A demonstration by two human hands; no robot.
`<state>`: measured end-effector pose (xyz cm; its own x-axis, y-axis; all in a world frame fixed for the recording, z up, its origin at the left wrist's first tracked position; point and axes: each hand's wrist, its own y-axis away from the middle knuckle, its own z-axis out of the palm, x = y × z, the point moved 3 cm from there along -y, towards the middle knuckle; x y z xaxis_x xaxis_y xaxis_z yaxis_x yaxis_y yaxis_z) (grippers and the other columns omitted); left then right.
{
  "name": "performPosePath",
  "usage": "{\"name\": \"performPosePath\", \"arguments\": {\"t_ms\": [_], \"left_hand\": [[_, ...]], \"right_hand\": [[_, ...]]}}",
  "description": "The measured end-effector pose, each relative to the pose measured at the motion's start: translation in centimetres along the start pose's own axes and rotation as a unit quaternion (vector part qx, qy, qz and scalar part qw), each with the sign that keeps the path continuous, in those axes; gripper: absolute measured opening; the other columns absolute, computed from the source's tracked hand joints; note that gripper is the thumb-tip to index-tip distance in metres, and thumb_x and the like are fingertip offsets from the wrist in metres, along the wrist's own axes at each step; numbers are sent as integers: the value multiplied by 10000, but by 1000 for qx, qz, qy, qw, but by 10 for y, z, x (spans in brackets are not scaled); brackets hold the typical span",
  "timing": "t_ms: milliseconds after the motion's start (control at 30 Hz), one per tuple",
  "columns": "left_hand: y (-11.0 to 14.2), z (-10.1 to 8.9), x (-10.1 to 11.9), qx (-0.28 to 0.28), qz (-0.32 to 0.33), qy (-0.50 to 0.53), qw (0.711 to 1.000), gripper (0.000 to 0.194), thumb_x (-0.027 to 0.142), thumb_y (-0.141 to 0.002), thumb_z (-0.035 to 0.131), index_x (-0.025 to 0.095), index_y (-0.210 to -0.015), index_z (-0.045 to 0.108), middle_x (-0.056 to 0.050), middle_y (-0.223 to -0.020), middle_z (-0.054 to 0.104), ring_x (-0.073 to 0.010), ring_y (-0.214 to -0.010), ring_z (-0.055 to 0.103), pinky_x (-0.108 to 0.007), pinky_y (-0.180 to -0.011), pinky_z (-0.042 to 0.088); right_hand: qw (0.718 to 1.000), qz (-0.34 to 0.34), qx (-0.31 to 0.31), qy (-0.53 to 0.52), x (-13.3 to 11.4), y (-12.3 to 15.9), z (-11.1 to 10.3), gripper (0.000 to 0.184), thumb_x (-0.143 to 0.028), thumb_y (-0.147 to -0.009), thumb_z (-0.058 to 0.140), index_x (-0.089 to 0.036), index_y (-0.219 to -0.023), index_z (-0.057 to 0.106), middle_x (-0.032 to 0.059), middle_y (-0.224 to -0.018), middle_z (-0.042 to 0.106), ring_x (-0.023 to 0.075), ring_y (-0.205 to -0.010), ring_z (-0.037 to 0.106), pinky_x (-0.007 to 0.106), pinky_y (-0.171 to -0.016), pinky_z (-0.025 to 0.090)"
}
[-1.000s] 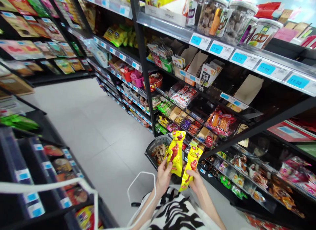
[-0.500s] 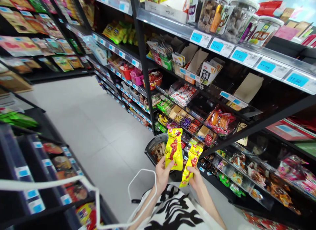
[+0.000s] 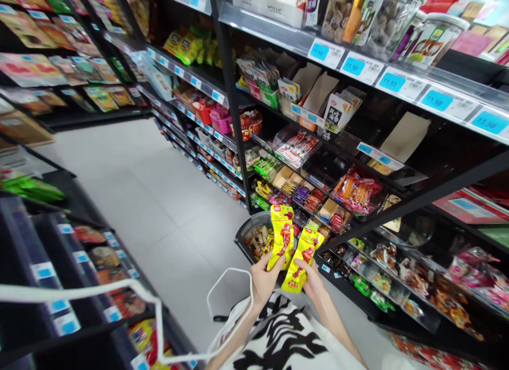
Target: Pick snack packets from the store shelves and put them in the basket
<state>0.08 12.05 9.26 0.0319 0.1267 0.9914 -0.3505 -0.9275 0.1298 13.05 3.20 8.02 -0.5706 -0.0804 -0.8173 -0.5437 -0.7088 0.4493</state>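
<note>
One yellow packet (image 3: 282, 233) is pinched in my left hand (image 3: 264, 280) and a second packet (image 3: 304, 257) in my right hand (image 3: 313, 280), both near the gray basket (image 3: 253, 221), which holds small brown pieces (image 3: 257, 241) and something yellow, partly hidden.

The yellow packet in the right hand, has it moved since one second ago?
Yes, the yellow packet in the right hand has shifted slightly up and left in view, toward the black shelf post.
</note>
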Motion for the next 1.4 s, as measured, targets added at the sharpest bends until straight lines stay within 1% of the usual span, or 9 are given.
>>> {"name": "performPosePath", "arguments": {"t_ms": [133, 267, 433, 533, 633, 833, 1000, 1267, 1400], "left_hand": [[-4, -2, 2, 11, 24, 14, 1000, 280, 367, -788, 748, 185, -995, 799, -61, -1007, 785, -259, -917, 705, -318, -836, 540], [-8, -2, 6, 15, 38, 81, 996, 237, 319, -714, 811, 183, -908, 788, -103, -1052, 762, -275, -1023, 685, -345, -932, 517], [-13, -1, 2, 48, -4, 156, 987, 288, 360, -748, 795, 187, -955, 692, -60, -937, 728, -203, -876, 680, -285, -808, 529], [-16, 0, -4, 46, -27, 167, 985, 332, 402, -769, 771, 172, -1000, 703, -57, -907, 731, -193, -826, 669, -275, -765, 522], [-17, 1, -12, 39, -48, 176, 982, 318, 418, -757, 774, 154, -928, 732, -41, -825, 732, -177, -741, 644, -268, -712, 503], [-16, 0, -19, 50, -59, 194, 978, 262, 380, -724, 805, 151, -830, 732, 4, -685, 666, -133, -639, 574, -240, -642, 461], [-14, 1, -17, 46, -88, 217, 971, 278, 398, -700, 814, 156, -796, 717, 4, -678, 672, -131, -614, 571, -239, -603, 448], [-14, 0, -17, 47, -97, 226, 968, 260, 389, -698, 813, 162, -790, 727, 4, -694, 696, -129, -616, 587, -239, -612, 447], [-13, 0, -19, 47, -105, 233, 966, 239, 379, -708, 807, 167, -786, 729, 9, -704, 705, -132, -627, 596, -244, -636, 455]], "right_hand": [[1000, 0, 0, -5, 1, -2, 7, 469, -322, -600, 856, -235, -1023, 673, 56, -1006, 763, 284, -928, 728, 366, -761, 587], [998, -49, -17, 35, -3, -7, 10, 401, -359, -614, 870, -224, -956, 708, 62, -954, 764, 273, -878, 728, 370, -767, 585], [983, -94, -1, 157, -13, -13, -4, 315, -363, -587, 887, -198, -795, 718, 54, -828, 762, 238, -728, 706, 342, -702, 574], [963, -119, -1, 243, -20, -14, -11, 313, -375, -584, 880, -165, -743, 711, 62, -754, 750, 230, -655, 678, 325, -637, 559], [949, -131, -10, 285, -21, -13, -13, 288, -378, -606, 862, -158, -702, 704, 60, -717, 741, 223, -619, 663, 315, -609, 547], [961, -104, -10, 257, -9, -12, -18, 280, -349, -606, 870, -153, -744, 724, 76, -763, 751, 232, -657, 681, 341, -660, 565], [960, -99, -14, 262, -5, -13, -21, 297, -339, -602, 877, -152, -789, 743, 91, -820, 761, 255, -729, 702, 361, -708, 576], [965, -95, -32, 244, -4, -12, -20, 325, -368, -618, 878, -161, -839, 759, 94, -878, 776, 253, -735, 710, 370, -737, 580], [967, -86, -21, 237, -4, -11, -20, 327, -349, -597, 889, -161, -829, 755, 82, -839, 773, 256, -738, 711, 364, -724, 578]]}}
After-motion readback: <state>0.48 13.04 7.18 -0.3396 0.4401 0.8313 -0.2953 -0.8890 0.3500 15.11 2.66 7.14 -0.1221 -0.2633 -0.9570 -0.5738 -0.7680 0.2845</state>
